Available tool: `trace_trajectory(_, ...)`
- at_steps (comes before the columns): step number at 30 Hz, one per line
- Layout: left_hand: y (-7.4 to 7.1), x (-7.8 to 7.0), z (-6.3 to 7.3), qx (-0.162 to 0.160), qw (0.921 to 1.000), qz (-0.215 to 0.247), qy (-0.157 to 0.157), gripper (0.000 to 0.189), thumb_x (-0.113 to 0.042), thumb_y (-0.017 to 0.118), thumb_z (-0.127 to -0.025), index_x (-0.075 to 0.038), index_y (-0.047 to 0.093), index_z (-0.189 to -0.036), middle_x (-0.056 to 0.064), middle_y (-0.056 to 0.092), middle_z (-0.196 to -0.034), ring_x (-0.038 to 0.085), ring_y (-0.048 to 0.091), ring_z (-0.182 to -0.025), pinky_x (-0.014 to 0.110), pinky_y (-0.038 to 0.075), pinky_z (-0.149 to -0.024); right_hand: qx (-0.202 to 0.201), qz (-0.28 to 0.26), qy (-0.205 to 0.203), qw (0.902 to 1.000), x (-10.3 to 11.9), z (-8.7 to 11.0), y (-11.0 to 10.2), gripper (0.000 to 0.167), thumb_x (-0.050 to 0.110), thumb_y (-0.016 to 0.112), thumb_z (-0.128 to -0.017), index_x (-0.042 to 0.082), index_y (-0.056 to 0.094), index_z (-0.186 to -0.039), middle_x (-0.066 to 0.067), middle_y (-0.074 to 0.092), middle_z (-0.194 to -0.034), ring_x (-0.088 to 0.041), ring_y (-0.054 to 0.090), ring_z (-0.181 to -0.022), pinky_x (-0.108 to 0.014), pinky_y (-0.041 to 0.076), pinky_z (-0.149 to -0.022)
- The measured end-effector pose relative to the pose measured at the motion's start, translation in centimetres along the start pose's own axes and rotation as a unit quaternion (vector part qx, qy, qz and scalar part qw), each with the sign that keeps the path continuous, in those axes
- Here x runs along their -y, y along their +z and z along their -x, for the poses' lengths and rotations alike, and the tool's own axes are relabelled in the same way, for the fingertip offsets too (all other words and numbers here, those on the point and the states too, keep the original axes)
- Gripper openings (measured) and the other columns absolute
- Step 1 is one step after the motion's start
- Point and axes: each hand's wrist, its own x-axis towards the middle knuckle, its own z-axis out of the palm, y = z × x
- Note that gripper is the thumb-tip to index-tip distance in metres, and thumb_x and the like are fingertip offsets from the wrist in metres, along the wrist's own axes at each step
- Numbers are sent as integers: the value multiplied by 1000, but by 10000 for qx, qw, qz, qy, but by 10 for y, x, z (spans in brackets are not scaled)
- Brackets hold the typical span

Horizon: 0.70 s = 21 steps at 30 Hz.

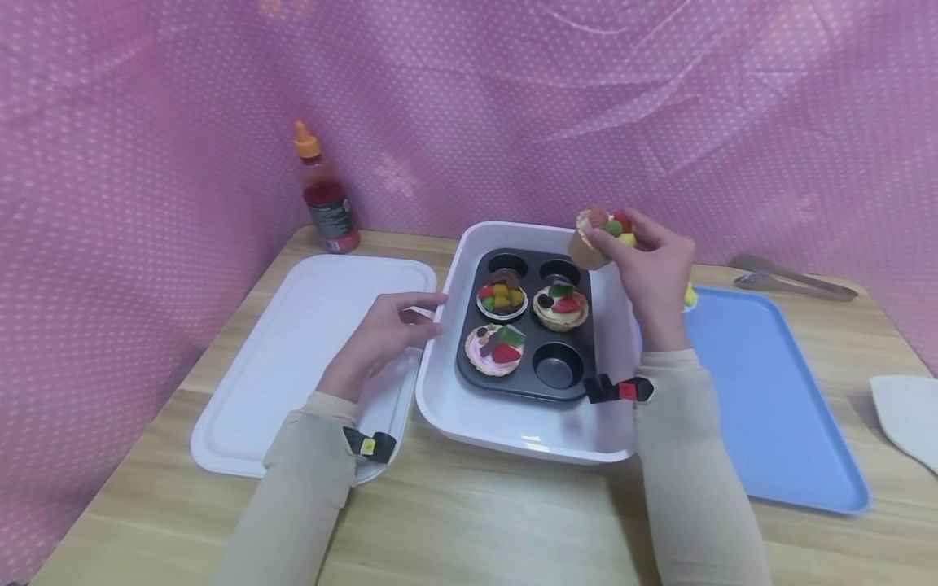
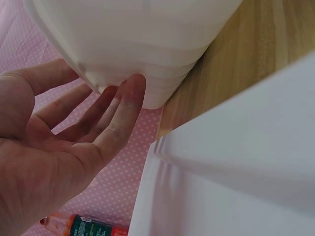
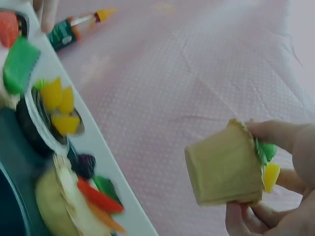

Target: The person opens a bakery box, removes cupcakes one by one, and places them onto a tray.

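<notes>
Right hand [image 1: 655,259] pinches tan, cup-shaped, fruit-topped tart [image 1: 586,249] near rim (likely light, firm; good hold); left hand [image 1: 383,335], loosely spread, touches white plastic tub [image 1: 469,413].

The wood-grain desk [image 1: 476,521] carries a sauce bottle [image 1: 329,207], white tray [image 1: 315,342], deep white tub [image 1: 469,419], blue tray [image 1: 769,407], tongs [image 1: 806,281] and a partly visible white item [image 1: 909,415].
</notes>
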Motion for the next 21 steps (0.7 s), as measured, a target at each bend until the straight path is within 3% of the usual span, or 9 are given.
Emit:
trace_trajectory(4,0,-1,1,-13,10000,-26,-18,49,-13,74,-91,-25,63,-137,8,67,-125,24,65,-111,38,57,-95,-55,36,31,10000,2,-3,-11,64,38,87,-78,21,65,-135,-1,66,-137,-11,63,-114,-20,54,-94)
trace_trajectory(7,-1,-1,2,-14,10000,-60,-22,49,-14,73,-91,-25,63,-138,6,65,-129,24,64,-112,39,57,-95,-231,54,139,9996,-2,-8,-20,65,38,87,-77,21,65,-136,-1,66,-137,-8,63,-107,-14,56,-80)
trace_trajectory(11,-1,-1,2,-1,10000,-63,-39,49,-14,73,-91,-25,62,-138,5,64,-131,24,64,-113,39,57,-96,-524,134,285,9981,-11,-16,-36,64,36,88,-77,21,65,-135,-2,67,-135,-4,62,-99,-9,53,-72)
trace_trajectory(17,0,-2,2,9,10000,17,10,49,-12,73,-91,-22,63,-138,6,64,-132,25,64,-112,39,57,-95,-799,188,492,9954,-18,-25,-61,64,30,90,-76,20,65,-134,-1,66,-136,-1,60,-99,-11,53,-84)
trace_trajectory(21,0,-1,1,20,10000,34,71,49,-11,73,-91,-22,63,-138,7,65,-131,25,65,-111,39,57,-95,-903,118,776,9928,-23,-30,-78,65,29,89,-76,22,64,-136,0,63,-141,-4,60,-109,-16,52,-96)
